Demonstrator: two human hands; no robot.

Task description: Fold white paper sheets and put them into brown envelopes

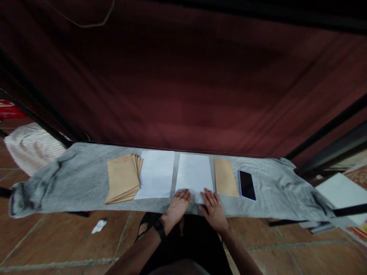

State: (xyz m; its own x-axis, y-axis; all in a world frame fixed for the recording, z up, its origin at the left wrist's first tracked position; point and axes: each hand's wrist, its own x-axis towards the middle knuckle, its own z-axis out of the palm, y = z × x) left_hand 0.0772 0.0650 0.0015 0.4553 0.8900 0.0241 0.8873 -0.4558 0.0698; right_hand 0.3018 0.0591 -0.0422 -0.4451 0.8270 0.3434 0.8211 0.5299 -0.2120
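Note:
A white sheet of paper [194, 172] lies flat in front of me on the grey cloth. The fingertips of my left hand [179, 205] rest on its near left corner, the fingers stretched out close together. On the near right corner lies my right hand [212, 209], palm down with its fingers spread. Between the hands, a small part of the paper's near edge sticks out towards me. Left of this sheet sits a stack of white paper [156, 173]. A single brown envelope [225, 177] lies just right of the sheet.
Several fanned brown envelopes [122, 177] lie at the left. A phone [247, 185] with a dark screen lies at the right. The narrow bench carries a grey cloth [80, 179]. A dark red panel [183, 95] rises behind it. A white scrap [99, 226] lies on the tiled floor.

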